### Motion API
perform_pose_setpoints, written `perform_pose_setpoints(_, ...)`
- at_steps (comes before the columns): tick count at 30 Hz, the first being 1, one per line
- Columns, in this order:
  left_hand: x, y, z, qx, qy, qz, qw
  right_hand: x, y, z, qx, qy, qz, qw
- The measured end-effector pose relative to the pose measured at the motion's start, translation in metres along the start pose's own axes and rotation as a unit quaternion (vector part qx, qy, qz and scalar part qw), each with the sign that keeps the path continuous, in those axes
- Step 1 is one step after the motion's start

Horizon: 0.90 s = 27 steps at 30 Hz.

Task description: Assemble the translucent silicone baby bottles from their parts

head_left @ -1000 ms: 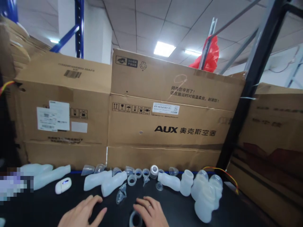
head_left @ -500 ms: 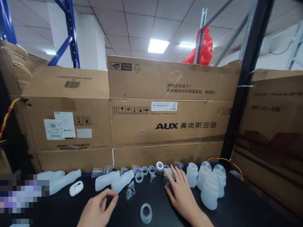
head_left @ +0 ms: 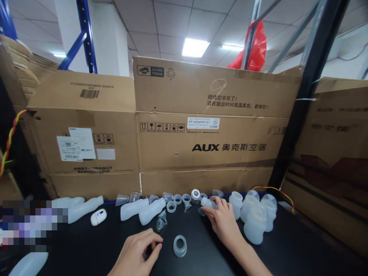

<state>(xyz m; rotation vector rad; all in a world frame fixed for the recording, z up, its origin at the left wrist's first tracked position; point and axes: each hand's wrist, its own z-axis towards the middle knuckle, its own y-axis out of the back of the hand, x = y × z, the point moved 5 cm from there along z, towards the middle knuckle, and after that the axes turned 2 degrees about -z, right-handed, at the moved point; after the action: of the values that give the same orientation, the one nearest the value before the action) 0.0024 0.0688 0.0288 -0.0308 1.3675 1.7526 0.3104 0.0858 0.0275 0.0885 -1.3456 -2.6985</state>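
Observation:
My right hand (head_left: 222, 219) reaches to the back of the black table (head_left: 287, 249) and closes its fingers round a translucent white bottle (head_left: 207, 202) lying on its side. My left hand (head_left: 138, 253) rests near the front edge, fingers curled and pinched on something small and dark that I cannot make out. A translucent screw ring (head_left: 179, 245) lies flat between the two hands. Clear nipples (head_left: 161, 223) lie just beyond the left hand.
Several upright bottles (head_left: 255, 222) stand at the right. Two lying bottles (head_left: 142, 210), rings and caps (head_left: 184, 199) line the back edge. A white oval device (head_left: 98, 217) and more bottles (head_left: 77, 207) lie left. Cardboard boxes (head_left: 207, 130) wall the back; a black post (head_left: 299, 99) stands right.
My right hand left the ring, reached back right and closed on the lying bottle. My left hand curled its fingers shut. The view lifted slightly.

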Motion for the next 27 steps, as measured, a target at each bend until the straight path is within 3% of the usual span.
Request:
perform_pose_setpoints(4, -0.004, 0.014, -0.009, 0.064, -0.027, 0.017, 0.997, -0.004, -0.006, 0.001, 0.005, -0.004, 0.002, 1.000)
perform_pose_setpoints(8, 0.001, 0.018, -0.013, 0.087, -0.034, -0.017, 0.995, -0.006, -0.011, 0.000, 0.020, 0.006, 0.012, 1.000)
perform_pose_setpoints(14, 0.007, 0.019, -0.011, 0.067, -0.019, -0.062, 0.996, -0.004, -0.012, -0.003, 0.033, 0.009, 0.037, 0.999)
perform_pose_setpoints(21, 0.021, 0.019, -0.005, 0.025, 0.016, -0.126, 0.992, 0.017, 0.003, -0.013, 0.019, -0.006, 0.256, 0.966)
perform_pose_setpoints(27, 0.022, 0.038, -0.002, 0.041, -0.014, -0.012, 0.999, 0.038, 0.010, -0.020, 0.055, 0.002, 0.319, 0.946)
